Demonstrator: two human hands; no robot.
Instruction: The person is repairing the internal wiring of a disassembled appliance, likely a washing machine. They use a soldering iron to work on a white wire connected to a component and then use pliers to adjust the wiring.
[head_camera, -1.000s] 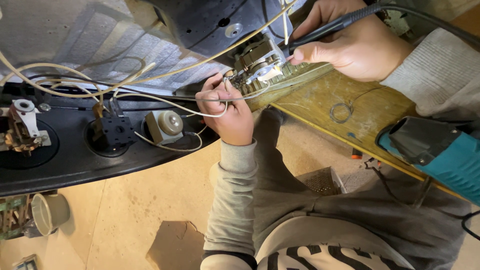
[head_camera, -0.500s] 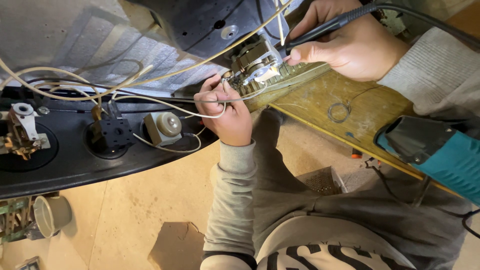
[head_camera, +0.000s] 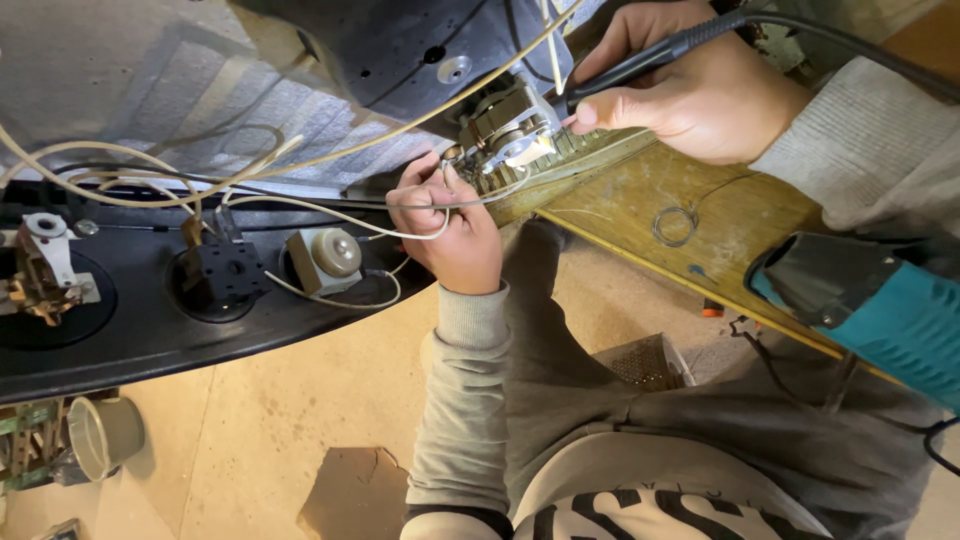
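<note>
My right hand (head_camera: 700, 85) grips a black soldering iron (head_camera: 650, 58) like a pen, its tip down at a small metal switch part (head_camera: 505, 130) on the edge of the wooden bench (head_camera: 730, 230). Just left of that part, my left hand (head_camera: 445, 225) pinches a thin strand of solder wire (head_camera: 480, 198) and a cream wire, its fingertips close to the iron's tip. Cream wires (head_camera: 330, 150) run from the part across the black appliance panel (head_camera: 150, 330) to the left.
The black panel carries a dark socket (head_camera: 225, 275), a grey knob unit (head_camera: 325, 258) and a white-and-metal fitting (head_camera: 45, 265). A teal power tool (head_camera: 880, 310) lies on the bench at right, near a small coil of wire (head_camera: 675, 225). A cream cup (head_camera: 100, 435) stands on the floor.
Both hands have stayed at the switch part; the iron's tip and the left fingers shifted only slightly, and the view has moved a little.
</note>
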